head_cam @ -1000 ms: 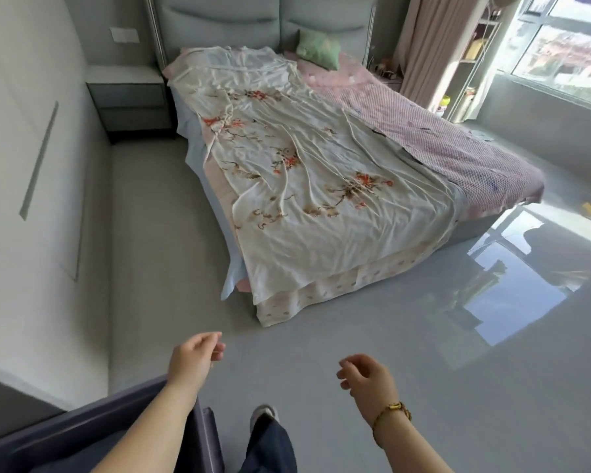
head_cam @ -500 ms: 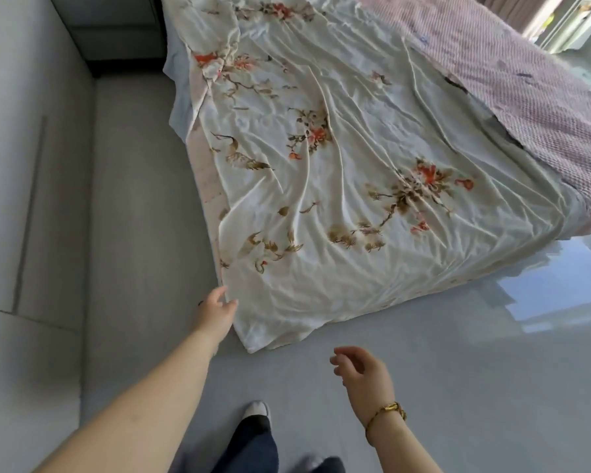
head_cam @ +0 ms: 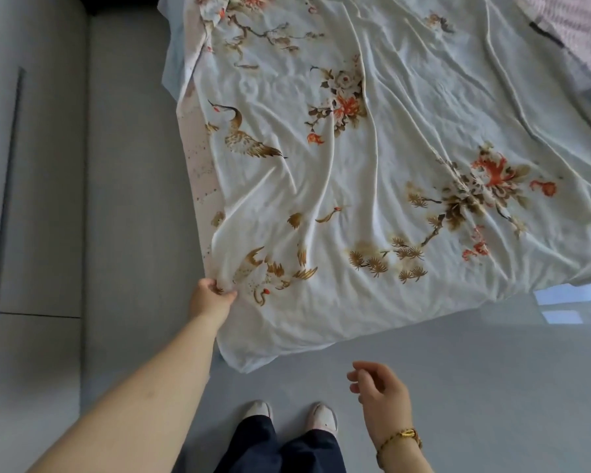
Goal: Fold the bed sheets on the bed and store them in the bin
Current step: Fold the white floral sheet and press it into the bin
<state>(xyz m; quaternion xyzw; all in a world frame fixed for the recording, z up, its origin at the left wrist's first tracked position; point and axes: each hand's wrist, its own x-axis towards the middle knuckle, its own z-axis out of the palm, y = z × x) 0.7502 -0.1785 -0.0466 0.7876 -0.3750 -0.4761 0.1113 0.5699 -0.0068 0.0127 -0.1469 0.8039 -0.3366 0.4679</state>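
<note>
Grey floor [head_cam: 116,233] runs along the left, where the left hand [head_cam: 212,298] pinches the near left edge of the floral sheet [head_cam: 372,186], which lies spread and creased across the bed [head_cam: 200,172]. Folding is only starting, I judge; next the right hand [head_cam: 379,390], loosely curled and empty above the floor, needs a matching hold farther right. Half a second ago the left hand merely touched that edge.
</note>
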